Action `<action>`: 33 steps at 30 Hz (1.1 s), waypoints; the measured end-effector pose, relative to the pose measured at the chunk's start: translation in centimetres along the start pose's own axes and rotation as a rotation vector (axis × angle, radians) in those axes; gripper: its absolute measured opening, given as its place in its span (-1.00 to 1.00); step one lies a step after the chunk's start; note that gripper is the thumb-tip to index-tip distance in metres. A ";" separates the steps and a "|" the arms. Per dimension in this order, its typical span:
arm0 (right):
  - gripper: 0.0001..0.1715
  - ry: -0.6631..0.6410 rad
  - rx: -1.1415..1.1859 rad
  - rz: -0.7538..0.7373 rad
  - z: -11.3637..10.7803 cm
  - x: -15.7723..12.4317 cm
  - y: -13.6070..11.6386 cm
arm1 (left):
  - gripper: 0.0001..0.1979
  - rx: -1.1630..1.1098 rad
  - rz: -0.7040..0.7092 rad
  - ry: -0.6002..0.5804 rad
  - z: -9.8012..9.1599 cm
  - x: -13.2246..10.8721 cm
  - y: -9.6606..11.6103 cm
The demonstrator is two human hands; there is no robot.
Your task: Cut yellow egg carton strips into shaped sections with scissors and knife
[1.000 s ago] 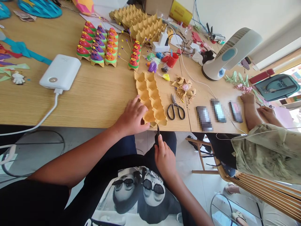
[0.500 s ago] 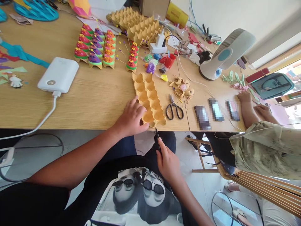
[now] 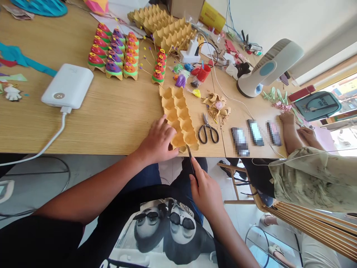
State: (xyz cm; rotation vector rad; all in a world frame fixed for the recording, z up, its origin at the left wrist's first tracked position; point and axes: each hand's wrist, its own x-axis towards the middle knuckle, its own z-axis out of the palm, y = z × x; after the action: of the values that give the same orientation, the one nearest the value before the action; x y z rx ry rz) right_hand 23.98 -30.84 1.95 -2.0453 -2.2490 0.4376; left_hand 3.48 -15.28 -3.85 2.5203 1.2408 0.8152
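A tan cardboard egg carton (image 3: 178, 115) with two rows of cups lies at the table's front edge. My left hand (image 3: 159, 143) grips its near left side, thumb at the front and fingers along the edge. In my right hand (image 3: 208, 188) is a dark, thin knife (image 3: 191, 160), held below the table edge. The blade's tip meets the carton's near end between the two rows. Black-handled scissors (image 3: 208, 130) lie just right of the carton, blades pointing away.
Painted carton pieces (image 3: 113, 52) stand in rows behind. Torn carton scraps (image 3: 217, 106), phones (image 3: 240, 141) and a white fan (image 3: 267, 70) are to the right. A white power bank (image 3: 68, 85) sits left. Another person's hands (image 3: 306, 136) rest at the far right.
My right hand has moved slightly right, and the knife's tip now reaches over the carton's near edge. My left hand keeps its hold on the carton. The view has shifted slightly.
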 end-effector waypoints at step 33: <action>-0.28 -0.222 -0.183 0.142 -3.6 3.1 -3.3 | -0.63 -0.037 -0.044 -0.049 -0.3 0.3 0.2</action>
State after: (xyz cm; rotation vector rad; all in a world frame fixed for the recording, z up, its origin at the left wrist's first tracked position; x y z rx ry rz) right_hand 21.29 -27.45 5.87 -2.3661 -2.3537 0.5093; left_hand 3.61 -15.19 -3.41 2.4597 1.2499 0.7540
